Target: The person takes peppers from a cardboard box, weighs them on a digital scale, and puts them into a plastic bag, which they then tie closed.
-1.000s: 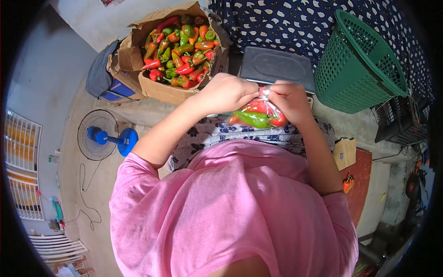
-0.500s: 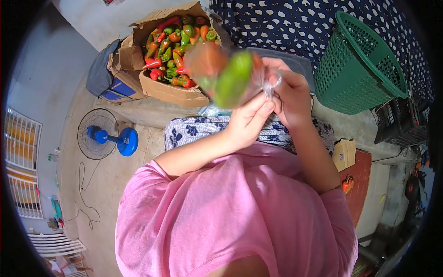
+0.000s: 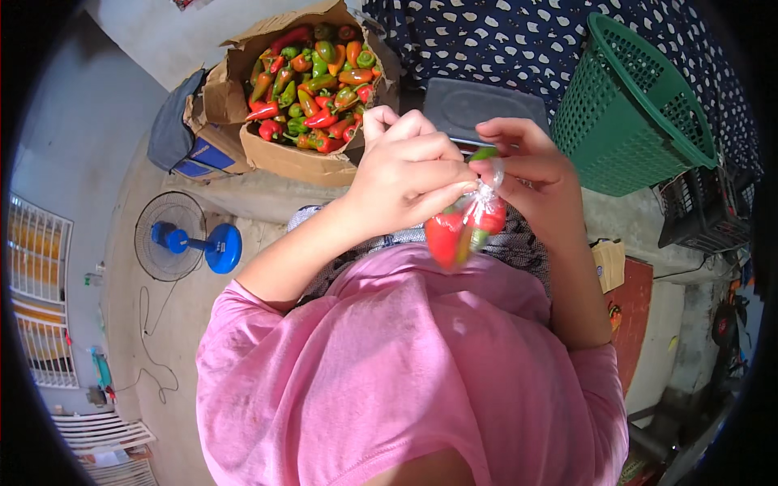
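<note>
Clear pepper bag [image 3: 463, 228] lowered, both hands [image 3: 409, 174] pinching top

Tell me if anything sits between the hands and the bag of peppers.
Nothing visible does. The left hand and right hand both already pinch the neck of the clear bag of peppers, which hangs free above the pink shirt.

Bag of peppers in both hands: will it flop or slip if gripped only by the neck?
The bag probably sags: thin clear plastic hangs below the left hand and right hand, which pinch its neck. It looks fairly light, holding only a few peppers. The glossy film may slip.
</note>
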The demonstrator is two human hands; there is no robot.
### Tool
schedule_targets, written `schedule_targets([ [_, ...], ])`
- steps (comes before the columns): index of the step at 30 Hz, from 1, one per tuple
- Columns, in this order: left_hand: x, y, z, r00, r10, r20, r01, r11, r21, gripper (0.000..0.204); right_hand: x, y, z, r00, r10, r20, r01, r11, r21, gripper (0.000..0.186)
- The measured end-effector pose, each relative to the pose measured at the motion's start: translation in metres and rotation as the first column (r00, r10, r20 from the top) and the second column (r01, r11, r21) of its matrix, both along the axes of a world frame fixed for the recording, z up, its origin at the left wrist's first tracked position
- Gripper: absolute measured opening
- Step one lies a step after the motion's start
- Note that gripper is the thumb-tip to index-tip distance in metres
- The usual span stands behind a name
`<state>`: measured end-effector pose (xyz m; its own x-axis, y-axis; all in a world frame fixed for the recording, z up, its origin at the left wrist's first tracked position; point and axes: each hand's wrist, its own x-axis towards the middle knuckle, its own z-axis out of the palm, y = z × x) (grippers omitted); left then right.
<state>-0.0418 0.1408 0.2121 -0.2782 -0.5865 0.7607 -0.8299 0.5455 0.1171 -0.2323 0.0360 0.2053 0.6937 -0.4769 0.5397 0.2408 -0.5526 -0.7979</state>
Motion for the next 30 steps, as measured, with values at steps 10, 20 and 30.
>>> schedule_targets([
  [10, -0.006, -0.003, -0.008, 0.972, 0.154, 0.178, -0.183, 0.969, 0.164, 0.007, 0.003, 0.008, -0.008, 0.915, -0.393, -0.095, 0.260, 0.752, -0.606, 0.011],
  [20, -0.009, -0.005, -0.020, 0.974, 0.223, 0.029, -0.215, 0.887, 0.409, 0.014, 0.017, 0.014, -0.028, 0.938, -0.344, -0.048, 0.279, 0.828, -0.486, 0.011],
  [30, 0.000, -0.016, -0.046, 0.975, 0.183, -0.126, -0.070, 0.790, 0.610, 0.013, 0.010, 0.024, -0.037, 0.970, -0.242, -0.009, 0.228, 0.923, -0.309, 0.008],
])
